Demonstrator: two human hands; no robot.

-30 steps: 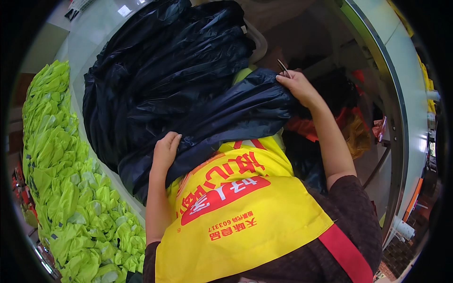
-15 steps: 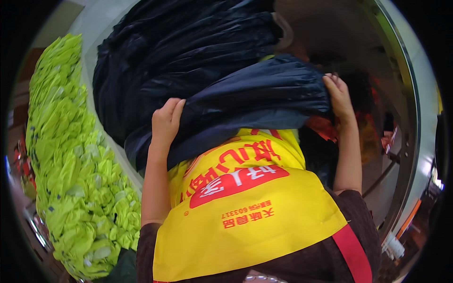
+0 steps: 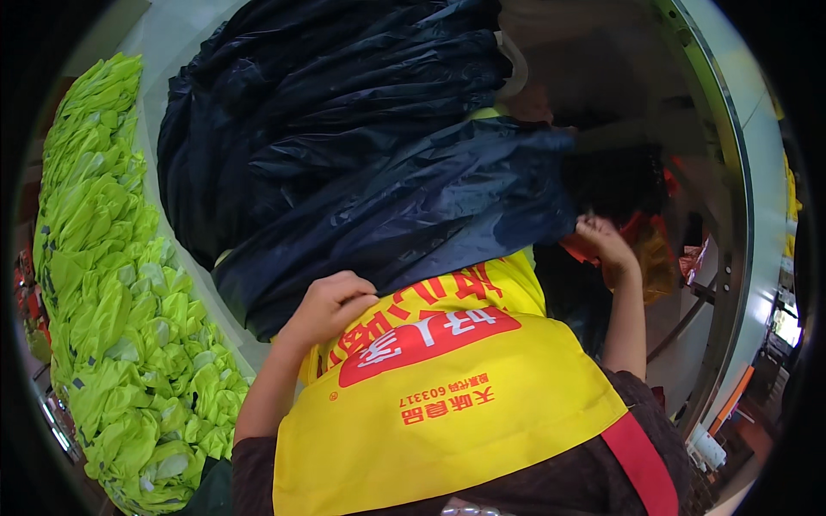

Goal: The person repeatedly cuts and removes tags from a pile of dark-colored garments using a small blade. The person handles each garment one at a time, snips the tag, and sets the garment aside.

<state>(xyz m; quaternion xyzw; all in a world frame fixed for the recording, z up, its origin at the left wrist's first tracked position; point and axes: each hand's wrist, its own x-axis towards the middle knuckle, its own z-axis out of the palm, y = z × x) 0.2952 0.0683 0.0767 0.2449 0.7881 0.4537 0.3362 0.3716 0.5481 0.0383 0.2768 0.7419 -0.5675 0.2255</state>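
Note:
A heap of thin, glossy dark navy fabric lies in gathered folds across the work surface in front of me. Its front layer comes down to a near hem, just above my yellow apron. At the left part of that hem, my left hand is closed, with thumb and fingertips brought together at the cloth's edge. My right hand is closed in a pinch at the right end of the same layer. The exact grip of its fingertips is partly hidden.
A long pile of bright lime-green fabric pieces runs down the left, beyond a pale curved table edge. To the right stands a metal frame. Red and orange material lies low beside my right hand.
Both hands have come down toward me, bringing the front navy layer nearer my apron. The cloth, stretched between the hands before, now lies slacker and flatter.

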